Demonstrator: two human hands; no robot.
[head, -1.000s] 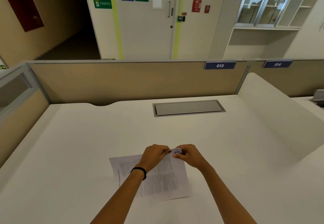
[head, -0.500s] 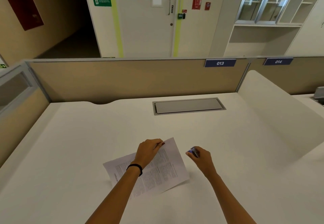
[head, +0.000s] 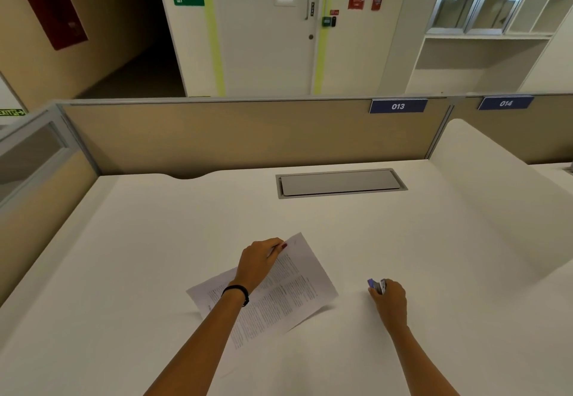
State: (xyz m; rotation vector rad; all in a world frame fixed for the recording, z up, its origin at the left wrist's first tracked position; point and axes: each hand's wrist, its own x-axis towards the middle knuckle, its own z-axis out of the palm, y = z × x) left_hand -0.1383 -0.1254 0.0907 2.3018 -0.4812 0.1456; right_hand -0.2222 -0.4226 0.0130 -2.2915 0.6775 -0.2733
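Observation:
Printed paper sheets [head: 294,290] lie tilted on the white desk [head: 155,256], their right edge lifted a little off the surface. My left hand [head: 259,263] pinches the sheets near their top corner. My right hand [head: 389,302] is off to the right of the paper, low over the desk, and grips a small blue and silver object [head: 376,285] that looks like a stapler. The two hands are well apart.
A grey cable hatch [head: 341,182] is set into the desk further back. Beige partition panels [head: 217,138] close the far side and the left. A white divider [head: 502,197] rises on the right.
My hands were together at the paper's top edge; my right hand has drawn away to the right with the small blue object. My left hand has turned the sheets anticlockwise.

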